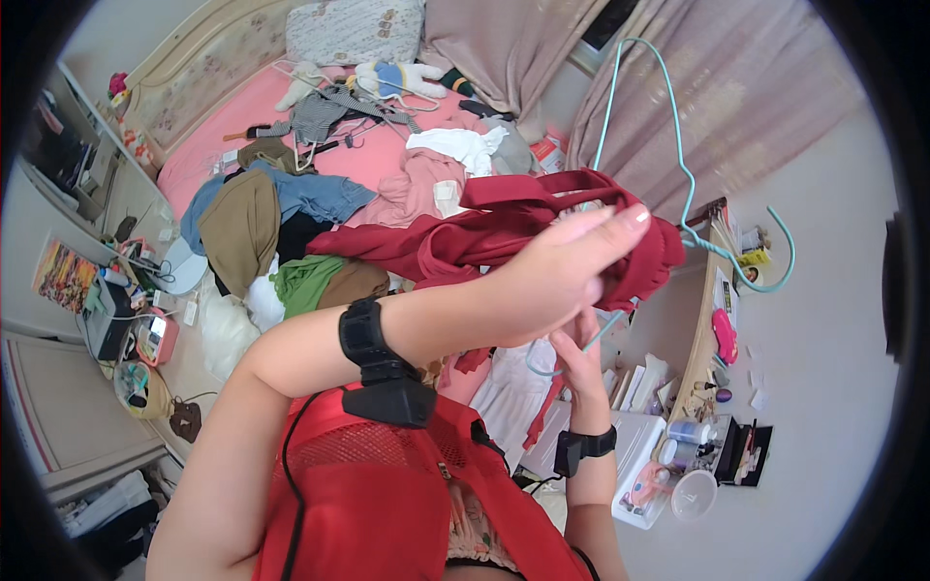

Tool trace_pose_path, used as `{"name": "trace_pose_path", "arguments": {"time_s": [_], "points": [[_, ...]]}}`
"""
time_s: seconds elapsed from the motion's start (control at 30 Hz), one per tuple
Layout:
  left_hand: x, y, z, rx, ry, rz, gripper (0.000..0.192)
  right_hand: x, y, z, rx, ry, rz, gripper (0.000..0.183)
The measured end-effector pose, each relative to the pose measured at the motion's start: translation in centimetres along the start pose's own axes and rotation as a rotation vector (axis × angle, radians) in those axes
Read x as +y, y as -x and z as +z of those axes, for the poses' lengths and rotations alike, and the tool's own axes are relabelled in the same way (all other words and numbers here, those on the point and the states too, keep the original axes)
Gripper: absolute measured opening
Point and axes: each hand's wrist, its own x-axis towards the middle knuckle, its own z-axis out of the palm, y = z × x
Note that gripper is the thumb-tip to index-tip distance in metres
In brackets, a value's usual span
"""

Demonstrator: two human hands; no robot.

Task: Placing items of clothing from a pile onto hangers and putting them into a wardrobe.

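My left hand (pixel 599 250) reaches across to the right and grips a dark red garment (pixel 479 232), bunched around a light blue wire hanger (pixel 686 171). The garment's long folds trail to the left above the bed. The hanger's hook points right, with one wire loop standing up beyond the cloth. Just below, my right hand (pixel 579 352) has its fingers around the hanger's lower end, near the garment's edge. Some fingers of both hands are hidden by the cloth and by each other.
A bed with a pink sheet (pixel 211 138) holds piled clothes, including blue denim (pixel 312 194), hangers and plush toys (pixel 399 76). A cluttered desk (pixel 690 370) and a white plastic drawer unit (pixel 632 436) stand at the right. Curtains (pixel 697 94) hang behind.
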Motion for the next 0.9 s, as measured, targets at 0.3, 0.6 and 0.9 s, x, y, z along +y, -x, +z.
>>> {"name": "trace_pose_path", "arguments": {"time_s": [0.3, 0.6, 0.9], "points": [[-2.0, -4.0, 2.7, -0.178, 0.054, 0.109, 0.031, -2.6, 3.1, -2.6, 0.513, 0.176, -0.041, 0.039], [-7.3, -5.1, -2.5, -0.238, -0.742, 0.094, 0.038, -8.5, 13.6, -8.8, 0.694, -0.037, -0.137, 0.018], [-13.1, -4.1, -1.2, -0.320, -1.440, 0.390, 0.028, -12.0, 18.0, -6.4, 0.778, 0.134, -0.153, 0.042]]}}
